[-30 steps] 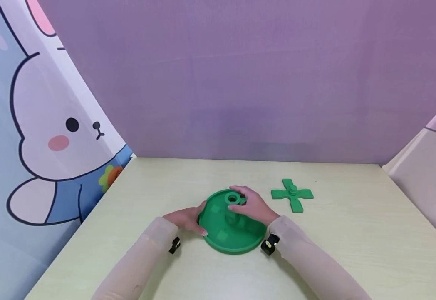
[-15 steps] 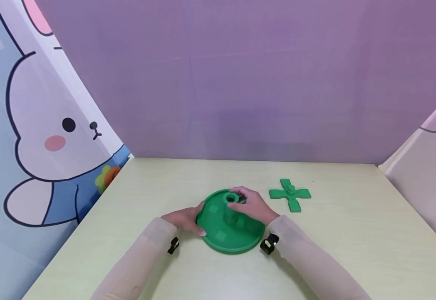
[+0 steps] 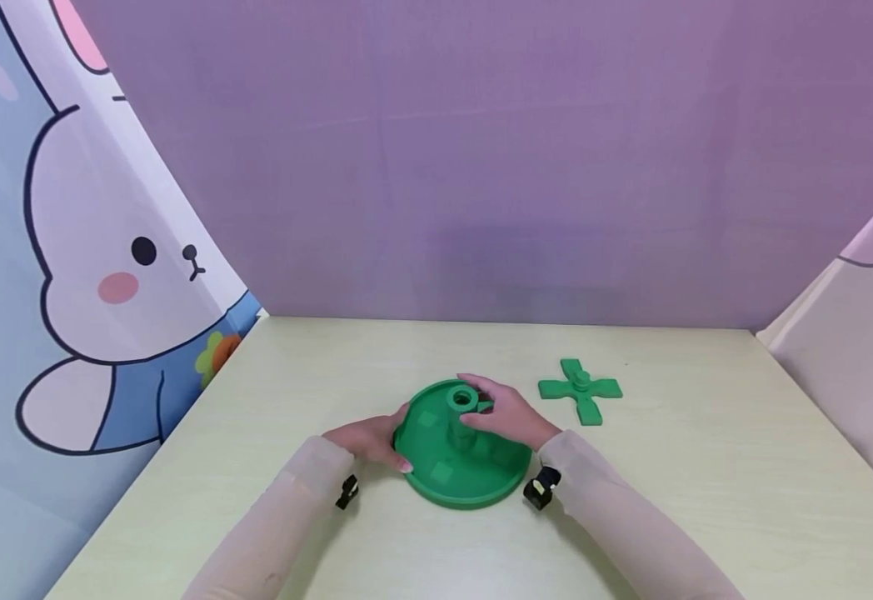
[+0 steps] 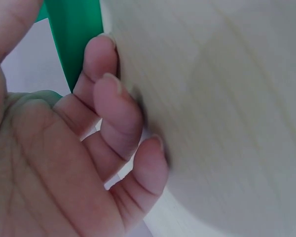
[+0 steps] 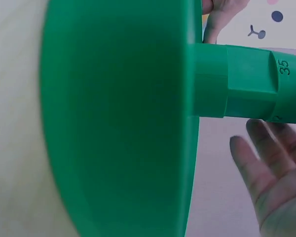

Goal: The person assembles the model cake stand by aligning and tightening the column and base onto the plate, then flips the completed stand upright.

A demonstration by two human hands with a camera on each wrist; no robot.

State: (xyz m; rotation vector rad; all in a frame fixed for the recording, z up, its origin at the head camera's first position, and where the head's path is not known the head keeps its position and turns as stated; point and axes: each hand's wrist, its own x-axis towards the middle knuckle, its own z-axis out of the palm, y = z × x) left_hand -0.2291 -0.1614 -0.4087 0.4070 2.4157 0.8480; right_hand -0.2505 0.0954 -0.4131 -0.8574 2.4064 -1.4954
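left hand [image 3: 371, 439], right hand [image 3: 510, 414] on a green stand [image 3: 447, 477]

from here, its round base [image 3: 474, 490] sits on the table [image 3: 706, 458], lower centre. left of it, the left hand's bent fingers and thumb, well spread, hold the rim [image 3: 466, 505]. the right thumb and fingers curl closely round the upright post [image 3: 459, 425]. a green cross [image 3: 581, 387] lies right of centre.

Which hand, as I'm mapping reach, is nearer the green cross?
Right. The right hand is at the green post, left of the green cross and apart from it. The left hand is farther off, at the left rim of the green disc.
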